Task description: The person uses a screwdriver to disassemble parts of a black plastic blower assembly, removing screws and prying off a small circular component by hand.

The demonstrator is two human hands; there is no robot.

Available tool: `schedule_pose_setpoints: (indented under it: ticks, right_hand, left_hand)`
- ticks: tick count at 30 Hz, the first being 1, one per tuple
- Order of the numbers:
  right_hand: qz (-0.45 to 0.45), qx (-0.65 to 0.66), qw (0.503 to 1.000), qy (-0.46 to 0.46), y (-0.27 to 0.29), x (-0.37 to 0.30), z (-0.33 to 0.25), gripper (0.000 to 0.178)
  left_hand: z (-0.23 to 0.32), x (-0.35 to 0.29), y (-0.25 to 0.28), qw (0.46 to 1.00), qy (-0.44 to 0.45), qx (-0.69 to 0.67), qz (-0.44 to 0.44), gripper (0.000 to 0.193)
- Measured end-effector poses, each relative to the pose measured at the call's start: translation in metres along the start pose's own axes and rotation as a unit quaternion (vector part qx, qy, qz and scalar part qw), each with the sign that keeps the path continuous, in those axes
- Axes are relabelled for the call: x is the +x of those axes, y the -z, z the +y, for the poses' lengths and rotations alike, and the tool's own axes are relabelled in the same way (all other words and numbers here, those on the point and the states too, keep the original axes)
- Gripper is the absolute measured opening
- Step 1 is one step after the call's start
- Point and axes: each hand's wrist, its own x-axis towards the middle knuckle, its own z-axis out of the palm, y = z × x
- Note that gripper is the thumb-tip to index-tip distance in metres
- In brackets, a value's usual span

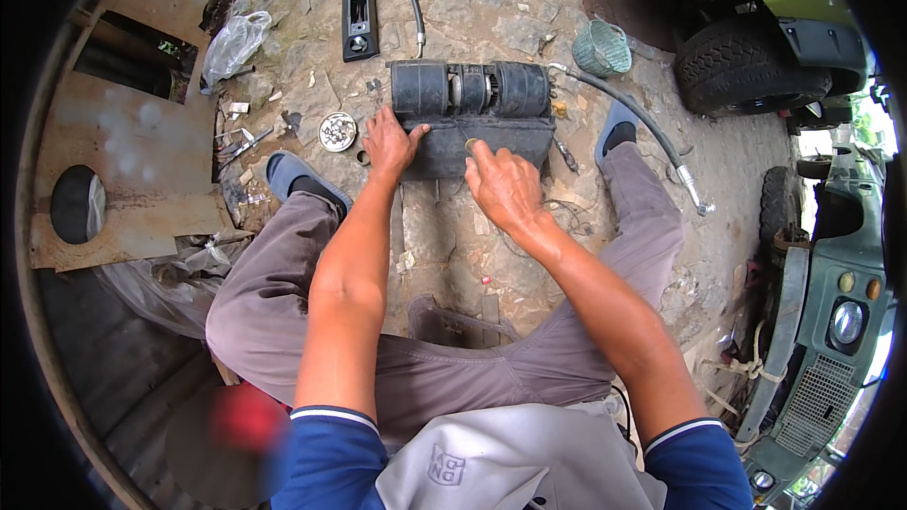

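Observation:
A black plastic blower housing (487,146) lies on the ground between my feet, two rounded fan covers along its far side and a flatter panel nearer me. My left hand (389,144) presses on the panel's left end, fingers apart and thumb stretched to the right. On the panel's near middle, my right hand (505,187) is closed, with a small yellowish edge of something at its fingertips. What it grips is mostly hidden. A thin dark wire or line runs over the panel just beyond those fingertips.
Left of the housing are a round tin of small parts (337,131) and loose tools (244,146). Beyond stand a black control panel (359,14) and a short hose (413,0). A thicker hose (633,109) and a green basket (602,47) lie right; vehicle parts flank the ground.

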Motion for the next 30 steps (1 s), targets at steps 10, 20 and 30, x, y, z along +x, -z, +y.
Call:
schedule_pose_setpoints:
  ticks: [10,20,30]
  right_hand:
    - [-0.055,0.056,0.978,-0.195,0.022,0.008,-0.015,0.031]
    - [0.011,-0.098,0.981,0.170,0.012,0.012,0.016,0.034]
    - [0.013,-0.073,0.994,0.076,0.004,0.009,0.010,0.048]
  left_hand:
    - [-0.004,0.002,0.000,0.999,-0.020,0.008,0.026,0.085]
    - [-0.001,0.003,-0.001,1.000,0.006,-0.008,-0.007,0.090]
    - [-0.003,0.002,-0.001,1.000,-0.001,0.000,0.001,0.084]
